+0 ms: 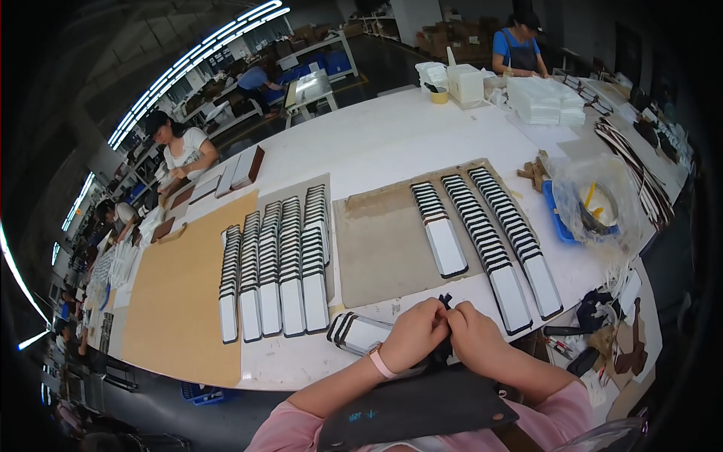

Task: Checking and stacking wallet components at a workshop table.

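Observation:
My left hand (416,331) and my right hand (480,337) meet in front of me at the table's near edge, fingers closed in a pinch. Between their fingertips they hold a small black piece (446,301), whose dark end sticks up; its full shape is hidden by the fingers. Beside my left wrist lies a short overlapping stack of white dark-edged panels (365,331). Ahead, three overlapped rows of similar panels (447,252) run over and past a grey-brown board (376,256). Several more rows (291,297) stand to the left.
A tan board (181,294) covers the table's left part. At right are a blue basket (557,215), a plastic-lined bowl (599,207), and scraps with tools (587,339). White stacked sheets (546,102) lie at the far right. Co-workers (520,49) (183,147) sit around the table.

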The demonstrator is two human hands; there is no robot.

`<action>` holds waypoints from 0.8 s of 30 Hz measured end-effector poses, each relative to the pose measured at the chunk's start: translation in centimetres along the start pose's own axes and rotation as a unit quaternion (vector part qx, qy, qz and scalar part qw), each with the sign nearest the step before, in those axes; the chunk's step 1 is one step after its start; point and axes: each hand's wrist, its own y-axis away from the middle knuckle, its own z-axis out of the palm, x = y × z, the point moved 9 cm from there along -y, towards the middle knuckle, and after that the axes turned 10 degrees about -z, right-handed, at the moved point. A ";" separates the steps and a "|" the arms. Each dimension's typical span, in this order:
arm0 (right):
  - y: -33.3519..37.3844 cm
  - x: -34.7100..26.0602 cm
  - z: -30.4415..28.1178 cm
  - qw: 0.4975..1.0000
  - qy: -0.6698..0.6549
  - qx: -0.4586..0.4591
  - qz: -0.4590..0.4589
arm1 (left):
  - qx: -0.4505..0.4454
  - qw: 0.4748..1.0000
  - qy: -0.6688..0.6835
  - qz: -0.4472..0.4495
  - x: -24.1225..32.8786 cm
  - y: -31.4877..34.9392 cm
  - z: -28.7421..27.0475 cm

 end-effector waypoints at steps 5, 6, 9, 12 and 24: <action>0.0 -0.3 -0.2 0.999 0.007 0.027 -0.027 | -0.001 0.999 -0.033 0.003 0.3 0.1 0.0; 0.0 -0.2 -0.1 0.999 0.004 0.025 -0.025 | -0.003 0.999 -0.032 0.000 0.2 0.1 0.1; -0.1 0.0 -0.4 0.998 -0.006 0.055 -0.024 | 0.032 0.997 -0.037 0.053 1.4 0.5 -0.2; 0.1 0.3 -0.7 0.996 0.007 0.078 -0.043 | 0.110 0.974 -0.112 0.165 3.8 1.5 -1.1; -0.3 -0.4 -1.3 0.993 -0.014 0.063 -0.101 | 0.051 0.996 -0.015 0.066 1.7 0.4 -0.6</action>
